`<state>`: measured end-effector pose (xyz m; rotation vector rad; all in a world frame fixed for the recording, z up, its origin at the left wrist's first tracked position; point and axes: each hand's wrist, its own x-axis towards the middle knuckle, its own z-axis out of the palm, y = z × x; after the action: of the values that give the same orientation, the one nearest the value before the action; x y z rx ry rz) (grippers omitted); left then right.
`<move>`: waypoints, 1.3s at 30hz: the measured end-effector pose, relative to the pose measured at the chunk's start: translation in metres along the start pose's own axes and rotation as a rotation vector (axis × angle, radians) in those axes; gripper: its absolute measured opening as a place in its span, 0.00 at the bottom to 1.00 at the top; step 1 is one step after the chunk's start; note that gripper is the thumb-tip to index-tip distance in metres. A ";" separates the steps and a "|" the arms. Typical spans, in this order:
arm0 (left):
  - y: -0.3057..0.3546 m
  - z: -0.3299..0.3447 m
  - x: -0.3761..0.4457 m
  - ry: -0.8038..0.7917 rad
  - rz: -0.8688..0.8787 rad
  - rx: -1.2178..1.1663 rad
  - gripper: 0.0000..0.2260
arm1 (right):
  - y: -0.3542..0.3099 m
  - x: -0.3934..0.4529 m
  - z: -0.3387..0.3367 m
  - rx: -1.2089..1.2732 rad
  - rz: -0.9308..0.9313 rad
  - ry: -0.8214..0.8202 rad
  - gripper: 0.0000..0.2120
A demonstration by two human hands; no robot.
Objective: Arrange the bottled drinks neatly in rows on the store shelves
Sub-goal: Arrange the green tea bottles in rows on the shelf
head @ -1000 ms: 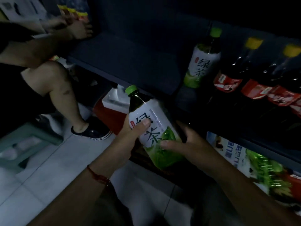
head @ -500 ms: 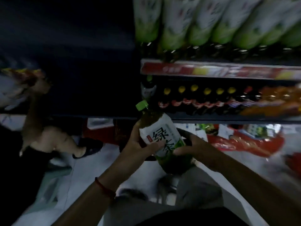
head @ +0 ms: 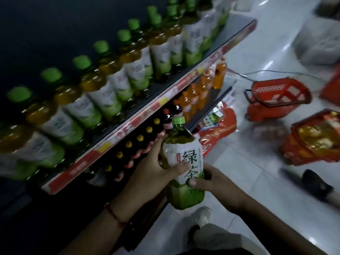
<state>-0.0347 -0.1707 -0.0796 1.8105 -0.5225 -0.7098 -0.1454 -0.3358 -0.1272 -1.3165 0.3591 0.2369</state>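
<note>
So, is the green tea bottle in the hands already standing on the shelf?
No, the green tea bottle is held in the air by the left hand and right hand.

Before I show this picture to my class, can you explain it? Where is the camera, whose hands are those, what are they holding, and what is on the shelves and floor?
The camera sits on a person's head, looking down at their own hands. The left hand and right hand both grip one green tea bottle with a green cap. The upper shelf carries a row of matching green-capped bottles. Below stand dark bottles with yellow caps and orange drinks. On the tiled floor lies a red shopping basket. The picture is blurred, so small print is unreadable.
</note>
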 end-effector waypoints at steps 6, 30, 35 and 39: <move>0.054 0.050 0.093 -0.139 0.042 -0.010 0.26 | -0.040 0.003 -0.081 0.025 -0.043 0.180 0.19; 0.146 0.096 0.402 -0.233 0.149 -0.149 0.30 | -0.183 0.151 -0.297 -0.164 -0.304 0.455 0.37; 0.165 0.102 0.450 -0.124 0.166 -0.193 0.29 | -0.218 0.192 -0.341 -0.148 -0.331 0.398 0.36; 0.185 0.110 0.487 -0.024 0.195 -0.169 0.31 | -0.248 0.229 -0.386 -0.250 -0.336 0.307 0.33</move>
<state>0.2408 -0.6244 -0.0390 1.5719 -0.6271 -0.6227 0.1093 -0.7771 -0.0739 -1.6414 0.3674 -0.2122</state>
